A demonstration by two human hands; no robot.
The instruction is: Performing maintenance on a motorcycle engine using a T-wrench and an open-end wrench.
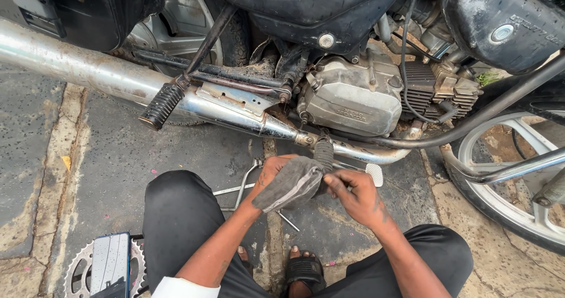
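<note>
Left hand (272,174) grips a grey rag (292,183) and right hand (353,195) pinches its edge at the footpeg (323,152), twelve o'clock; wiping looks barely begun, engine (353,98) grimy.

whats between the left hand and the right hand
In the head view, a grey rag lies between them: the left hand grips it from behind and the right hand pinches its edge, just below the footpeg.
</note>
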